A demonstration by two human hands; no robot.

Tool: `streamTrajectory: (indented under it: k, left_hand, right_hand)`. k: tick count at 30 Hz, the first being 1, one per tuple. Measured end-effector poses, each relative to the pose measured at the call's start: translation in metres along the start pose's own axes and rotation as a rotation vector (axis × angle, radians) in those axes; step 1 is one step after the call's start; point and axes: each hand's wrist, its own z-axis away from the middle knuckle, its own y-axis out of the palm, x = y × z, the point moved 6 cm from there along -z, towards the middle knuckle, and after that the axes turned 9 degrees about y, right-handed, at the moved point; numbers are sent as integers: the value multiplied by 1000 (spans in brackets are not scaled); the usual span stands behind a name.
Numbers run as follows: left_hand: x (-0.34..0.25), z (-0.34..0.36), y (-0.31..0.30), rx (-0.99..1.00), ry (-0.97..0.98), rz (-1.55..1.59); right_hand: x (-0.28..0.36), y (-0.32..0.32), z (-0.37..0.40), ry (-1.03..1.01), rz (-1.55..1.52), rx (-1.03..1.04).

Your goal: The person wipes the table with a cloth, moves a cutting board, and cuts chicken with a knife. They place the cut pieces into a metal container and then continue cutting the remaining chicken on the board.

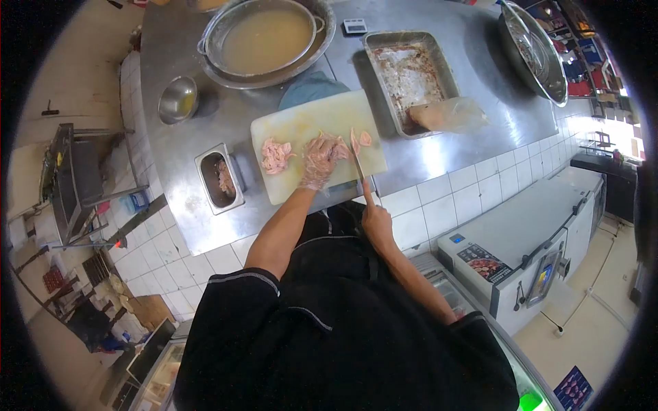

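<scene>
On a white cutting board (pixel 295 125), my left hand (pixel 317 159), in a clear plastic glove, is closed over a piece of raw meat (pixel 339 148) and holds it down. My right hand (pixel 376 222) grips a knife (pixel 358 163), its blade pointing away from me just right of that piece. A thin strip of meat lies by the blade, and a small cut slice (pixel 365 139) sits to its right. At the board's left side is a pile of cut pale pink meat (pixel 276 156).
Left of the board stand a metal container (pixel 219 179) with some meat inside and a small steel bowl (pixel 178 100). Behind it is a large pot (pixel 267 38) of cloudy liquid. A metal tray (pixel 411 75) holding a plastic bag (pixel 449 115) lies to the right, near a steel basin (pixel 533 51).
</scene>
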Motion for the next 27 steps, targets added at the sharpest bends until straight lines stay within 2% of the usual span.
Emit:
streamTrajectory:
  k: [3, 6, 9, 10, 12, 15, 18, 25, 27]
  left_hand:
    - [2, 0, 1, -10, -58, 77]
    - [-15, 2, -4, -112, -102, 31]
    - [-31, 5, -2, -56, 109, -60]
    - [-29, 6, -1, -30, 74, -67]
    - [-27, 7, -1, 23, -3, -83]
    - [-32, 2, -6, -67, 15, -24]
    - [-34, 2, -9, -66, 31, -124]
    - [-26, 8, 1, -95, -29, -60]
    - [-24, 9, 3, -87, -15, -37]
  right_hand:
    - [-6, -13, -3, -62, -76, -56]
    - [5, -26, -19, -125, -157, -147]
    - [20, -37, -40, -143, -224, -141]
    - [27, -39, -48, -149, -250, -125]
    - [36, -34, -66, -149, -240, -121]
    - [50, -27, -85, -160, -165, -134]
    - [61, -18, -99, -150, -80, -134]
    - [45, -1, -71, -112, 4, -161]
    - [32, 0, -53, -58, -4, -75]
